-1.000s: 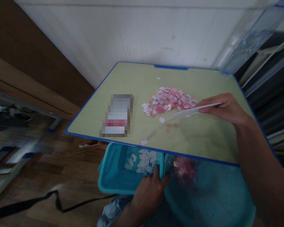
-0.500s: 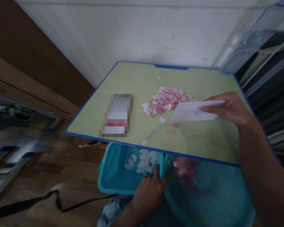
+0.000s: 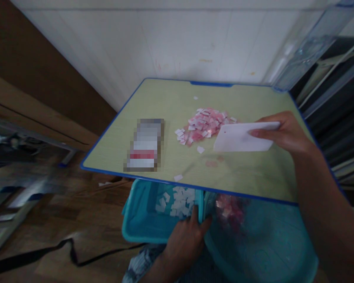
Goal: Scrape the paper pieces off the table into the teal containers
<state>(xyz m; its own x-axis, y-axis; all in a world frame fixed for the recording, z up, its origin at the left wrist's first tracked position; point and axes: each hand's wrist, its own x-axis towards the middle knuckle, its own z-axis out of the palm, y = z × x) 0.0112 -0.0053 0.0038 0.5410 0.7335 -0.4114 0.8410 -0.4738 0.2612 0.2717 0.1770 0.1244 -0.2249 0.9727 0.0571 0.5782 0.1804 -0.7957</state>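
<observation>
My right hand [image 3: 283, 131] is closed on a flat white scraper card [image 3: 242, 137], thumb on its near face, and holds it over the table at the right of a heap of small pink and white pieces [image 3: 208, 122]. My left hand [image 3: 188, 234] grips the adjoining rims of two teal tubs below the table edge, fingers over the rectangular tub [image 3: 149, 232] and thumb towards the round basin [image 3: 271, 251]. White paper squares [image 3: 183, 198] lie in the rectangular tub. Pink pieces [image 3: 230, 210] lie in the round basin, partly hidden under the table edge.
A phone-like object [image 3: 144, 145], blurred out, lies on the left of the blue-edged table [image 3: 106, 157]. Single white bits [image 3: 178, 177] are scattered about. A clear plastic container [image 3: 306, 51] leans at the back right corner. A black strap [image 3: 47, 249] hangs at the lower left.
The white card has tilted a little, its face turned slightly more towards me. My left hand stays on the tub rims. The view has shifted slightly.
</observation>
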